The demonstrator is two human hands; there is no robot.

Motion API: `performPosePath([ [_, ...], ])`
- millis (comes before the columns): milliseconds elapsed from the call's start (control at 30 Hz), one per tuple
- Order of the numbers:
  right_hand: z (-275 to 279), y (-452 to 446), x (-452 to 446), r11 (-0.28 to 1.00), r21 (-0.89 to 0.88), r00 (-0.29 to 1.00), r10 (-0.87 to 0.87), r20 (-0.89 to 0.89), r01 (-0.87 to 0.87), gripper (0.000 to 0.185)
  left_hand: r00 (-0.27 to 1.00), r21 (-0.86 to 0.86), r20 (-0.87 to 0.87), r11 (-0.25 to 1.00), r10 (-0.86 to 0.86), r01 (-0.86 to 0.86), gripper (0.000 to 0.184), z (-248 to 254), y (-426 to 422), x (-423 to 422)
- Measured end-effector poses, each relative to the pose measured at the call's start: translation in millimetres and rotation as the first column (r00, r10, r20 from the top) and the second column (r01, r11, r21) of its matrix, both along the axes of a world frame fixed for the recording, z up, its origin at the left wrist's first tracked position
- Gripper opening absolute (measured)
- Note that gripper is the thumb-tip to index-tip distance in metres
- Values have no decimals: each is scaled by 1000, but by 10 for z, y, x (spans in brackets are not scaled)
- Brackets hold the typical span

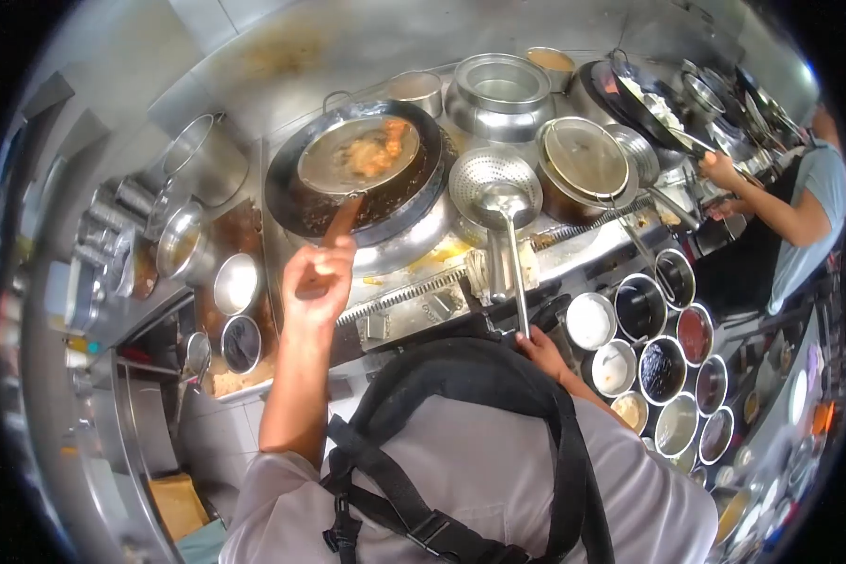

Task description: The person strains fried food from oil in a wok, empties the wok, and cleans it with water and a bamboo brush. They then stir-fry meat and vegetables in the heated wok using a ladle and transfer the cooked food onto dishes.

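Observation:
My left hand (320, 277) is closed around the wooden handle of a round mesh skimmer (321, 167). Browned pieces of fried food (374, 155) lie on its mesh, which sits over a black wok (291, 211) with dark oil. My right hand (542, 352) grips the end of a long metal ladle (517, 268). The ladle's bowl overlaps a perforated strainer (475, 174) on the stove; I cannot tell if they touch. Right of that, another mesh strainer (587, 155) rests on top of a pot.
Several metal containers of sauces and powders (663, 369) stand at my right. A large lidded pot (500, 111) is at the back of the stove (414, 282). Farther right, a co-worker (799, 202) handles a wok (650, 108) with white food. Pots and bowls (236, 284) stand left.

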State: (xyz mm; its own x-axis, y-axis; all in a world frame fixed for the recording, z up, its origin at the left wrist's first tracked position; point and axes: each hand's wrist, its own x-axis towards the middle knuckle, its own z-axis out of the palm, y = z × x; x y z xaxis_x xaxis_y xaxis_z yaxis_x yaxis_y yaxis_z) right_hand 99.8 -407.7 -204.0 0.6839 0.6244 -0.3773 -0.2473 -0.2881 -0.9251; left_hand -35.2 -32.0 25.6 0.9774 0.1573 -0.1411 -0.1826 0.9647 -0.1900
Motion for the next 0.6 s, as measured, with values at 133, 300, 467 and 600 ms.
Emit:
performPosePath([
  [133,97,-55,91,998,12,997,70,-14,-69,32,998,147,-38,988,43,-36,32,233,-337,-71],
  [300,36,-84,207,990,-4,985,140,-96,-141,35,960,277,-264,961,96,-20,30,-24,-140,-17],
  [467,-57,-13,160,997,26,985,72,-154,-68,27,855,538,-487,833,178,133,29,-22,40,137],
  [600,-67,-49,161,997,80,969,41,-242,-22,29,908,384,-419,908,10,168,33,-39,170,203],
])
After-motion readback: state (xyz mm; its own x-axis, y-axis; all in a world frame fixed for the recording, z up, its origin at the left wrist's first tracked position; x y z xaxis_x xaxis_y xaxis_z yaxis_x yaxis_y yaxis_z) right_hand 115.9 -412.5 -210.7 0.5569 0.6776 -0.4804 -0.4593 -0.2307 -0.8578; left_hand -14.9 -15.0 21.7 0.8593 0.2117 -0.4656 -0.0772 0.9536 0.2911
